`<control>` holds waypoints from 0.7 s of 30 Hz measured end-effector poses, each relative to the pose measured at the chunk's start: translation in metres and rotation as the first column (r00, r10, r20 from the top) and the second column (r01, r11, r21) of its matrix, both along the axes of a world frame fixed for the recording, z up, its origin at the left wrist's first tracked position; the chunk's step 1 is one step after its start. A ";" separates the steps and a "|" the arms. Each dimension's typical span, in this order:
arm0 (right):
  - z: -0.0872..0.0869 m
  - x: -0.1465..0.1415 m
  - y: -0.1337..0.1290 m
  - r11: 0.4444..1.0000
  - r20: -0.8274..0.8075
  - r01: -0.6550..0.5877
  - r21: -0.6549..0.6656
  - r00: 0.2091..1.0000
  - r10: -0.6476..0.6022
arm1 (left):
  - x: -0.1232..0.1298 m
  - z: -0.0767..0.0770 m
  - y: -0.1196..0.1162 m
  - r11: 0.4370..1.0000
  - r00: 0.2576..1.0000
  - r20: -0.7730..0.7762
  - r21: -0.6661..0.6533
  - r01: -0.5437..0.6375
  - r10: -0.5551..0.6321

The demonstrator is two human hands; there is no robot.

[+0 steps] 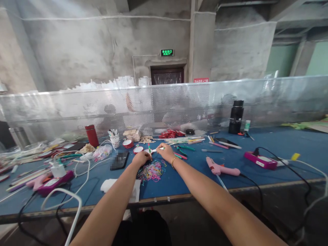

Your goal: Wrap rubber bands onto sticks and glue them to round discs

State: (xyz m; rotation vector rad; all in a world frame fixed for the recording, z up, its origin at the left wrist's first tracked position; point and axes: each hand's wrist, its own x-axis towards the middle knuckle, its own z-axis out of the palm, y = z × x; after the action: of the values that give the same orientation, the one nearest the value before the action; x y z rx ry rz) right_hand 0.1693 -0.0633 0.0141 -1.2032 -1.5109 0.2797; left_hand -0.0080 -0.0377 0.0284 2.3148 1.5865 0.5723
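Observation:
My left hand [141, 159] is closed on a small upright stick with green and red bands [149, 147], just above a pile of coloured rubber bands [151, 171]. To its right, my right hand [166, 152] pinches a white marker [156, 149], whose end points at the stick. Whether the marker touches the stick is too small to tell. A gold bracelet [173, 162] circles my right wrist. Rolls of red and white tape [138, 150] lie behind my left hand.
A dark phone [119, 160] and white tissue [109, 185] lie left. Right are a pink glue gun [221, 168], a magenta power box [260, 160] and a black bottle [236, 117]. A red bottle [91, 135] and cables stand left. A perforated metal screen [200, 106] runs behind.

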 end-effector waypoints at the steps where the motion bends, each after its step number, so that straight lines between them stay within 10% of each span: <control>1: 0.000 0.000 0.000 1.000 -0.008 0.001 -0.003 1.000 -0.001 | 0.000 0.000 0.000 1.000 1.000 -0.001 -0.001 -0.004 0.004; 21: 0.004 0.005 -0.002 1.000 0.023 0.005 0.025 1.000 -0.006 | 0.001 -0.006 0.013 0.999 0.999 -0.012 -0.013 -0.038 0.038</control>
State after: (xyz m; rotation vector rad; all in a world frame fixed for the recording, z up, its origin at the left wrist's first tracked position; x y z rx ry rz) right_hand 0.1739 -0.0648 0.0181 -1.1941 -1.5264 0.2433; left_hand -0.0065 -0.0247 0.0225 2.2869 1.6383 0.5556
